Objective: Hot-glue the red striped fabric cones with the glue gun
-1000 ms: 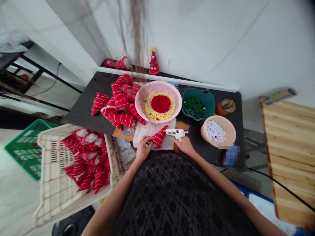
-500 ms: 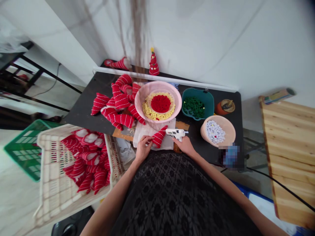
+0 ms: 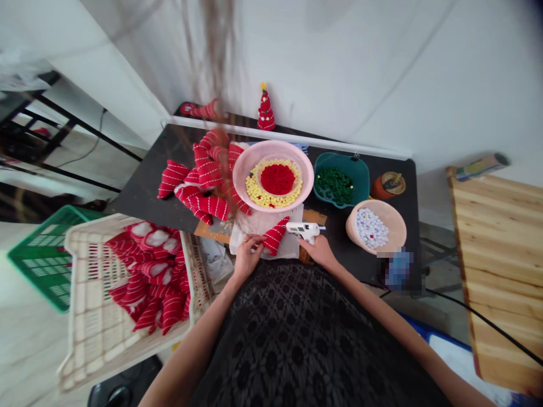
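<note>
My left hand is closed on the lower left side of a red fabric cone with white stitched stripes. The cone lies over a white sheet at the table's front edge, its tip pointing up and right. In my right hand is a white glue gun, gripped by its handle. Its body lies level just right of the cone's tip. Beyond them stands a pink basket of yellow pompoms, with a bowl of red pompoms inside it.
Several striped cones lie piled on the black table's left. At right stand a teal basket of green pompoms, a peach tub of white ones and an orange can. A white crate holds more cones. A decorated cone stands behind.
Both hands, the cone and the glue gun keep almost the same place. Blurred strands hanging in front of the camera have shifted left.
</note>
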Motion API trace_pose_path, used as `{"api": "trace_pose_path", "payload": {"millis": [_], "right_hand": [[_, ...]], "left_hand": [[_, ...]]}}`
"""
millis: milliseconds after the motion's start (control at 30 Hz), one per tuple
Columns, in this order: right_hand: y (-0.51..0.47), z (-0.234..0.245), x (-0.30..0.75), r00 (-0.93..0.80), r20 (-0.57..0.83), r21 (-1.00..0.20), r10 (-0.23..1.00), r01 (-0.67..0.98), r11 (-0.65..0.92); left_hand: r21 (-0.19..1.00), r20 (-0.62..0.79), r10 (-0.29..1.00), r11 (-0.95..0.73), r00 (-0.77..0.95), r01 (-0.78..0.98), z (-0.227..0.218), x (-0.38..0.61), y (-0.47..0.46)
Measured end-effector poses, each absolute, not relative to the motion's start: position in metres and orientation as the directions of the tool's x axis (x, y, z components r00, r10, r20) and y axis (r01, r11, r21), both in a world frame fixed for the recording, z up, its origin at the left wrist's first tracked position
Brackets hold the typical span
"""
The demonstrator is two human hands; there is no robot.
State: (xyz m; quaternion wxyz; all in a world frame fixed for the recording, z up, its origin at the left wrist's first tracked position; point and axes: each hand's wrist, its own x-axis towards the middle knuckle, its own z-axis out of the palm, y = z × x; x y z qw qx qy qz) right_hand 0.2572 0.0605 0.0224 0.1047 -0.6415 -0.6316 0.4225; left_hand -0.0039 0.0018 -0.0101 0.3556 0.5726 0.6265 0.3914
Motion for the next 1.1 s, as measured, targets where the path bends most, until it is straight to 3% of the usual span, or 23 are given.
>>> {"api": "trace_pose_path", "payload": {"millis": [300,667,1100], "right_hand": [[0.061,0.022,0.257,-0.163,-0.418,-0.735,0.894,0.638,-0.227],[0.063,0.036,0.259,-0.177,-0.382,-0.894,0.907,0.32,-0.314],[0.054,0.059,0.262,-0.108,-0.316,-0.943,0.943,0.145,-0.299]], "left_hand": [[0.896,-0.011,0.996,0.05,-0.09,0.441,-0.01,-0.003,0.001],[0.897,0.0,0.996,0.041,-0.092,0.441,-0.01,-0.003,0.001],[0.902,0.003,0.996,0.037,-0.093,0.431,-0.01,-0.003,0.001]]}}
